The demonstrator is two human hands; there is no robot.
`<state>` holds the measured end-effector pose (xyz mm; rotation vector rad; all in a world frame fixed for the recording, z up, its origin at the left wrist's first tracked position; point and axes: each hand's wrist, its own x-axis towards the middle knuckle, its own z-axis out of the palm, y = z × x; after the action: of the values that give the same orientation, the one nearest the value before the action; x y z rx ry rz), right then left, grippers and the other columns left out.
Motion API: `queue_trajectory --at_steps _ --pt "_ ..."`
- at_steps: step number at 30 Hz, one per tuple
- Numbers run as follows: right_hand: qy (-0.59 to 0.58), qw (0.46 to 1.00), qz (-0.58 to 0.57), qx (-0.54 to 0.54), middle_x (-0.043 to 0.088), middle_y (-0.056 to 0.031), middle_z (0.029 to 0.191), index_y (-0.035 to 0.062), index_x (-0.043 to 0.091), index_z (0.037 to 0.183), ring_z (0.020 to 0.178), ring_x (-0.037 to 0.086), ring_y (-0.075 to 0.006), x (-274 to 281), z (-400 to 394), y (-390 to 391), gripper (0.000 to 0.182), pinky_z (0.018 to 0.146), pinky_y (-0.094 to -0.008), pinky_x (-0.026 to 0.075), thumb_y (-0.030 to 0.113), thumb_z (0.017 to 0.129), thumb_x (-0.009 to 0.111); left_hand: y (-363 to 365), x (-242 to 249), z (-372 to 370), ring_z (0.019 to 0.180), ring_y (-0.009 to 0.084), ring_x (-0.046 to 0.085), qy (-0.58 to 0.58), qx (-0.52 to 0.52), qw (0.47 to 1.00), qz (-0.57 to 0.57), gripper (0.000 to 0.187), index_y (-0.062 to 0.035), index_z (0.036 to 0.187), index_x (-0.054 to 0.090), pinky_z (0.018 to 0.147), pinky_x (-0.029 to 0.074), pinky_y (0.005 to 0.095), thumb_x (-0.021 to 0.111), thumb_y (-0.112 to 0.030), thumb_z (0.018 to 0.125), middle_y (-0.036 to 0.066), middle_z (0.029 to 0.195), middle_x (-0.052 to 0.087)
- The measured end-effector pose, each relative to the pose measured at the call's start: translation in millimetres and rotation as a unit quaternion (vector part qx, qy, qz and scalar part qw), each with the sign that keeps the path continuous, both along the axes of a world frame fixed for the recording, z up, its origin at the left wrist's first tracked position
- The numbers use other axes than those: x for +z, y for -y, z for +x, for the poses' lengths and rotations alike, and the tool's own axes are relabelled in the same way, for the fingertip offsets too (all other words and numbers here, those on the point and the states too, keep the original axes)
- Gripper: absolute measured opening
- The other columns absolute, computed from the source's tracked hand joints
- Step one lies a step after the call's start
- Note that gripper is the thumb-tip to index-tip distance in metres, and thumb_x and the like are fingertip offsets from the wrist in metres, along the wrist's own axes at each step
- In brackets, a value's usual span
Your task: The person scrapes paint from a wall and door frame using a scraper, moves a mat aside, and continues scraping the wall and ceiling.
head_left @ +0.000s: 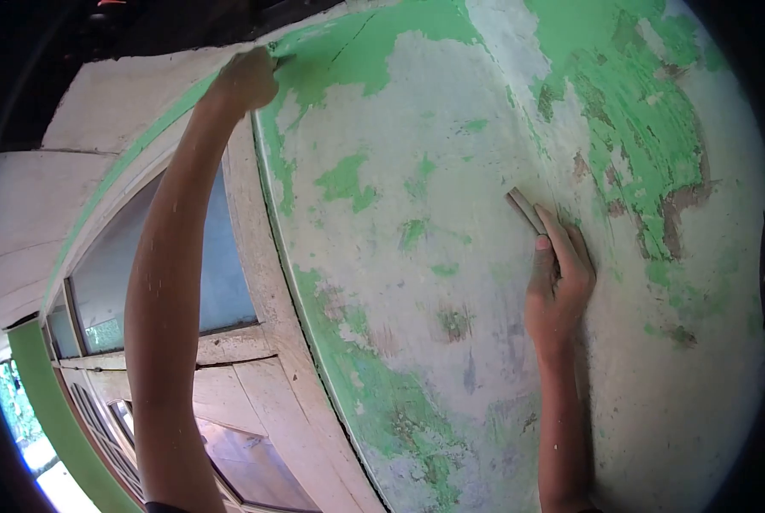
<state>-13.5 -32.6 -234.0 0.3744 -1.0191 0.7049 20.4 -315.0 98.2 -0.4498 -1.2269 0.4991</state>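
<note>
My left hand [247,79] is raised to the top of the wall, just above the corner of the door frame. It is closed around a small tool whose dark, thin tip [286,61] touches the green paint; most of the tool is hidden by the fist. Lower and to the right, my right hand [562,269] rests against the wall [451,205]. Between its thumb and fingers is a flat, narrow grey-brown strip [525,209], slanting up to the left. Patches of green paint [345,182] are left between bare whitish areas.
A worn white door frame [267,248] with glass panes [229,248] stands at the left. Pale ceiling panels [41,205] run above it, beside a dark opening [160,30]. A green post [53,393] is at the far left. The wall has an inner corner near my right hand.
</note>
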Motion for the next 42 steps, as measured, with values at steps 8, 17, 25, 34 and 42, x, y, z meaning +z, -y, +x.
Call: queue_trajectory --at_steps 8,17,25,34,42 --pt "0.006 1.000 -0.009 -0.003 0.060 -0.0172 0.092 -0.0026 0.063 0.117 0.077 0.058 -0.0312 -2.6 -0.2 1.5 0.035 0.067 -0.0371 0.047 -0.007 0.086 0.049 4.4 -10.9 19.0 0.093 0.0430 0.067 0.184 0.037 0.973 0.133 0.029 0.0075 0.102 0.066 0.077 0.055 0.0477 0.053 -0.004 0.079 0.032 0.101 0.066" --pt "0.060 0.998 -0.010 0.025 0.063 -0.0210 0.104 -0.0046 0.062 0.119 0.095 0.061 -0.0360 -4.1 5.4 1.3 0.031 0.086 -0.0404 0.047 0.002 0.092 0.047 7.2 -5.1 5.7 0.103 0.0429 0.064 0.126 0.040 0.981 0.141 0.030 0.0041 0.105 0.065 0.090 0.051 0.0485 0.055 -0.008 0.080 0.030 0.104 0.065" --pt "-0.016 1.000 0.009 -0.024 0.062 -0.0172 0.093 -0.0025 0.063 0.117 0.078 0.059 -0.0310 -3.7 -3.6 -1.0 0.034 0.067 -0.0365 0.046 -0.005 0.087 0.048 -2.1 30.2 55.2 0.079 0.0361 0.069 0.274 0.151 0.919 0.239 0.022 0.0088 0.083 0.066 0.071 0.055 0.0442 0.048 -0.003 0.081 0.030 0.086 0.068" --pt "-0.001 1.000 -0.007 -0.030 0.064 -0.0194 0.101 -0.0019 0.063 0.119 0.088 0.062 -0.0341 -3.3 -4.2 1.2 0.032 0.076 -0.0410 0.049 -0.001 0.090 0.049 2.8 39.6 52.1 0.058 0.0272 0.066 0.298 0.171 0.924 0.170 0.023 0.0125 0.090 0.064 0.050 0.054 0.0422 0.050 -0.005 0.084 0.025 0.075 0.066" --pt "-0.008 1.000 -0.020 -0.019 0.062 -0.0178 0.095 -0.0013 0.064 0.118 0.082 0.060 -0.0320 -2.7 -5.2 3.2 0.031 0.072 -0.0383 0.047 0.000 0.091 0.049 8.7 9.1 23.5 0.102 0.0418 0.065 0.205 0.118 0.966 0.104 0.030 0.0040 0.107 0.066 0.084 0.053 0.0497 0.053 -0.007 0.083 0.029 0.108 0.065"
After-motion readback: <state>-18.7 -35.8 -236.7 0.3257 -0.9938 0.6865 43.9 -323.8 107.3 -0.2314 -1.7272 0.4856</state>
